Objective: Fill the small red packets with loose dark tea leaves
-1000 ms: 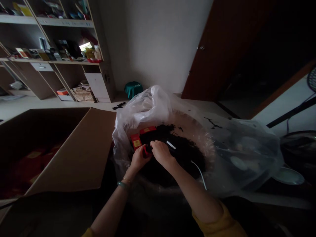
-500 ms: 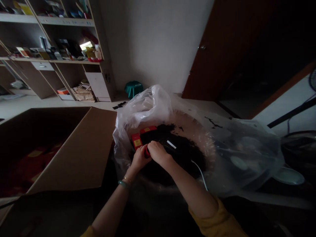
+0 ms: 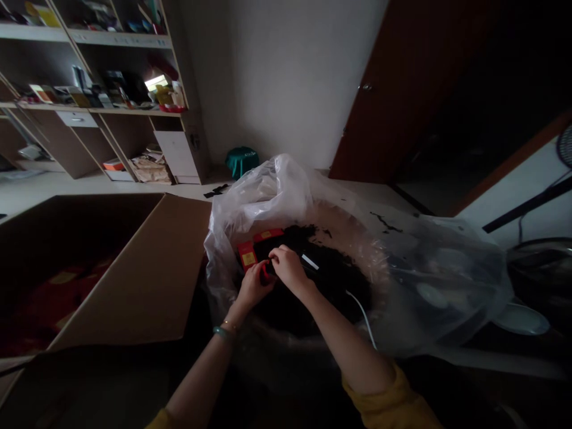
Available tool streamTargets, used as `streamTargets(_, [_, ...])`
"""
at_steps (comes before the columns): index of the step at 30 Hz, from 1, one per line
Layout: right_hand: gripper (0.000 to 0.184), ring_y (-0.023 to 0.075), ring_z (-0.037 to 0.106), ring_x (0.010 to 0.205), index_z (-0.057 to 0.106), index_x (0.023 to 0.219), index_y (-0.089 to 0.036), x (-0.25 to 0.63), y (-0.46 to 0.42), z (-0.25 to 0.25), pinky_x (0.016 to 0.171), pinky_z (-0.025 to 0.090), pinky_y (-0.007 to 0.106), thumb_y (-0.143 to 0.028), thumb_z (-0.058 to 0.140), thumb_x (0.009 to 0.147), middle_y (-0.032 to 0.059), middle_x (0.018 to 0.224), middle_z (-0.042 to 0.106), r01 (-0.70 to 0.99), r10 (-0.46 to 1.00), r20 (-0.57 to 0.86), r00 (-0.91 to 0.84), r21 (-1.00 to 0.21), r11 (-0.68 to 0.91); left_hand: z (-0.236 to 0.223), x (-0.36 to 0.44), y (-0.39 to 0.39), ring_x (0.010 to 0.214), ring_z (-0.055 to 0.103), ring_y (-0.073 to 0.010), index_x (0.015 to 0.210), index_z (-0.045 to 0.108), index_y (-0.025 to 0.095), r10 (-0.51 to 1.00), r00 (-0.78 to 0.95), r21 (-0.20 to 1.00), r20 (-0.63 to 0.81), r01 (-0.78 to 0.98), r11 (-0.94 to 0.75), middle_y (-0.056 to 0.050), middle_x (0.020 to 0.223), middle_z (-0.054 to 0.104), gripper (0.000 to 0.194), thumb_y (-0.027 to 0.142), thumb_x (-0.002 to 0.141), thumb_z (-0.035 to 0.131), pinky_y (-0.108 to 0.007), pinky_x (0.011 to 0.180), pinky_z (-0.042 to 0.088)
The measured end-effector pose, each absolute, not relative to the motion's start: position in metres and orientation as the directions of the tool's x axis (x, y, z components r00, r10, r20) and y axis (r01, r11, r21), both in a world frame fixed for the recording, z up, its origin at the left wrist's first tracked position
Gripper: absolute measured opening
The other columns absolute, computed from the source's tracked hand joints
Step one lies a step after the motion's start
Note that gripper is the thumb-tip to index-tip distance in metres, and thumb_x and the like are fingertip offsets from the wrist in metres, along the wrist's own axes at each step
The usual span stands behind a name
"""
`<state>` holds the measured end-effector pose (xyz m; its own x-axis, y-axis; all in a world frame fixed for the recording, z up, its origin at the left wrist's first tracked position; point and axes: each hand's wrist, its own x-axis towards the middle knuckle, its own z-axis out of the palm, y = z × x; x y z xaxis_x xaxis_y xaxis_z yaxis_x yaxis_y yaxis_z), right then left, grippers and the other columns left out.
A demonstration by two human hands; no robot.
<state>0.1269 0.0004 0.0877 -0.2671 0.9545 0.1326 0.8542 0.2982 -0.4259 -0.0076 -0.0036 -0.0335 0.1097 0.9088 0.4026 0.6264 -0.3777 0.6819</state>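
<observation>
Box (image 3: 264, 275) is sitting, seemingly unfinished, in my curled left hand (image 3: 252, 290); right hand (image 3: 288, 269) bending in, hold unclear; two packs (image 3: 248, 258) lying beyond.

This is looking like a home. Cluttered shelves (image 3: 118, 40) are standing beyond the left hand (image 3: 254, 289), a door (image 3: 397, 95) farther right.

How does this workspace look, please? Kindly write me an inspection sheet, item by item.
Surface: round container holding dark loose material, plastic sheeting around it
Job's things: small red packet; two red boxes with yellow labels
Clutter: white strip on the material; dark scraps on floor
Hands: left hand holds the small red packet; right hand close against it, grip unclear
Cables: white cord-like piece, ends unclear
Surroundings: cardboard box holding red packages, shelving unit, door
</observation>
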Motion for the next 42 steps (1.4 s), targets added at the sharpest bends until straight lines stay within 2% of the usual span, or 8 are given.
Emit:
streamTargets(3, [0.017, 0.0178, 0.059, 0.093, 0.07, 0.096, -0.019, 0.127, -0.008, 0.084, 0.083, 0.043, 0.026, -0.022, 0.056, 0.087, 0.0071, 0.094, 0.069, 0.823, 0.929, 0.143, -0.341, -0.432, 0.369, -0.035, -0.009, -0.002, 0.103, 0.061, -0.025, 0.118, 0.054, 0.018, 0.909, 0.087, 0.7, 0.407, 0.609, -0.372, -0.01, 0.111, 0.065, 0.058, 0.017, 0.061, 0.07, -0.041, 0.093, 0.048])
streamTargets(7, [0.03, 0.0272, 0.055, 0.107, 0.073, 0.087, -0.016, 0.124, -0.018, 0.075, 0.087, 0.041, 0.036, -0.042, 0.059, 0.085, 0.0132, 0.09, 0.071, 0.874, 0.907, -0.026, -0.42, -0.282, 0.396, -0.037, -0.012, -0.001, 0.103, 0.061, -0.0247, 0.118, 0.054, 0.017, 0.908, 0.109, 0.696, 0.403, 0.608, -0.382, -0.011, 0.113, 0.065, 0.06, 0.01, 0.06, 0.066, -0.04, 0.093, 0.048])
streamTargets(12, [0.03, 0.0265, 0.06, 0.106, 0.071, 0.098, -0.014, 0.124, -0.015, 0.075, 0.09, 0.039, 0.039, -0.029, 0.046, 0.093, 0.0133, 0.099, 0.072, 0.894, 0.895, -0.119, -0.429, -0.201, 0.401, -0.035, -0.011, -0.002, 0.105, 0.06, -0.0276, 0.12, 0.052, 0.017, 0.914, 0.142, 0.665, 0.379, 0.645, -0.376, -0.011, 0.115, 0.064, 0.067, 0.013, 0.056, 0.073, -0.043, 0.094, 0.047])
streamTargets(22, [0.034, 0.0198, 0.065, 0.096, 0.071, 0.097, -0.017, 0.135, -0.009, 0.085, 0.078, 0.042, 0.026, -0.031, 0.04, 0.094, 0.0105, 0.102, 0.072, 0.897, 0.893, -0.235, -0.384, -0.324, 0.3, -0.032, -0.004, -0.009, 0.105, 0.06, -0.0259, 0.122, 0.047, 0.017, 0.905, 0.212, 0.631, 0.37, 0.657, -0.412, -0.012, 0.117, 0.061, 0.063, 0.016, 0.064, 0.069, -0.042, 0.093, 0.047])
streamTargets(29, [0.028, 0.0159, 0.065, 0.094, 0.067, 0.103, -0.021, 0.148, -0.008, 0.099, 0.075, 0.041, 0.021, -0.015, 0.043, 0.09, 0.0051, 0.104, 0.072, 0.813, 0.869, -0.187, -0.459, -0.483, 0.325, -0.041, -0.007, -0.004, 0.103, 0.061, -0.0244, 0.121, 0.045, 0.017, 0.925, 0.189, 0.677, 0.331, 0.635, -0.372, -0.01, 0.112, 0.062, 0.062, 0.006, 0.062, 0.06, -0.04, 0.091, 0.048])
streamTargets(31, [0.029, 0.0165, 0.065, 0.097, 0.064, 0.108, -0.02, 0.149, -0.008, 0.104, 0.077, 0.042, 0.022, -0.014, 0.044, 0.09, 0.0059, 0.106, 0.071, 0.832, 0.885, -0.181, -0.429, -0.462, 0.308, -0.041, -0.008, -0.004, 0.102, 0.061, -0.0243, 0.119, 0.046, 0.016, 0.923, 0.21, 0.681, 0.324, 0.625, -0.381, -0.01, 0.11, 0.062, 0.062, 0.003, 0.059, 0.058, -0.039, 0.089, 0.049])
streamTargets(37, [0.021, 0.0231, 0.068, 0.09, 0.064, 0.104, -0.017, 0.131, -0.012, 0.102, 0.071, 0.046, 0.028, -0.017, 0.052, 0.088, 0.013, 0.096, 0.072, 0.945, 0.951, -0.133, -0.28, -0.21, 0.249, -0.039, -0.007, -0.006, 0.106, 0.058, -0.0264, 0.119, 0.046, 0.014, 0.916, 0.234, 0.679, 0.325, 0.616, -0.399, -0.013, 0.113, 0.06, 0.065, -0.001, 0.057, 0.054, -0.042, 0.094, 0.046])
streamTargets(42, [0.02, 0.0209, 0.068, 0.091, 0.07, 0.093, -0.019, 0.133, -0.007, 0.093, 0.075, 0.046, 0.025, -0.011, 0.062, 0.076, 0.0082, 0.093, 0.074, 0.887, 0.936, -0.069, -0.347, -0.35, 0.303, -0.034, -0.007, -0.007, 0.096, 0.06, -0.0233, 0.114, 0.049, 0.017, 0.921, 0.252, 0.683, 0.297, 0.617, -0.389, -0.009, 0.102, 0.062, 0.058, 0.002, 0.059, 0.055, -0.039, 0.088, 0.047])
